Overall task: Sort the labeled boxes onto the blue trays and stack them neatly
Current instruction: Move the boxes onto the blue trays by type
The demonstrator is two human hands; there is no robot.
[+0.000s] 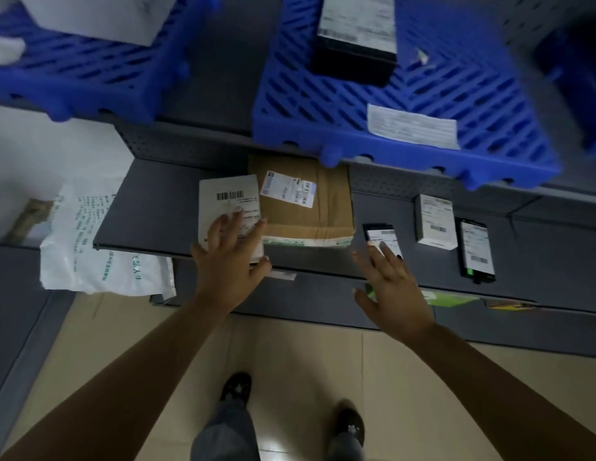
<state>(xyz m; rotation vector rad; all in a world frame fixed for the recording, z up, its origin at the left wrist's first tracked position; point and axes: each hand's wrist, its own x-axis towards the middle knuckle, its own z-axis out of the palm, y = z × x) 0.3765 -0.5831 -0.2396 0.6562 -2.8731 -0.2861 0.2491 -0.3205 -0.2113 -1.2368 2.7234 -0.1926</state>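
Item: left hand point(228, 252), fingers spread and nearly straight, laid flat over the near end of a white labeled parcel point(228, 207); nothing is curled round it, so no hold is made. The parcel lies on the grey shelf point(150, 207), its near end at the shelf's front lip.

Item: right hand point(391, 282), fingers also splayed, holding nothing. Its fingertips point(386, 249) overlap the near end of a small black labeled box point(381, 237); whether they touch it cannot be told.

Between the two hands: a brown cardboard box point(306, 207), touching or just beside the white parcel, its far end tucked under the overhanging blue tray point(406, 138). Beyond the right hand, away from the other: a white labeled box point(436, 221) and a second black box point(476, 251), close together.

On the tray above: one black box with label point(353, 38) and a loose label sheet point(413, 126). A second blue tray point(90, 71) sits above and outward of the left hand, bearing a white box point(90, 15).

Risks, as judged: a flat palm could slide the white parcel off the front lip, since it sits at the edge; lifting the brown box straight up would likely strike the tray overhang.

Room: open floor behind both wrists allows drawing items toward the body; the tray's slatted surface has bare space near its front.
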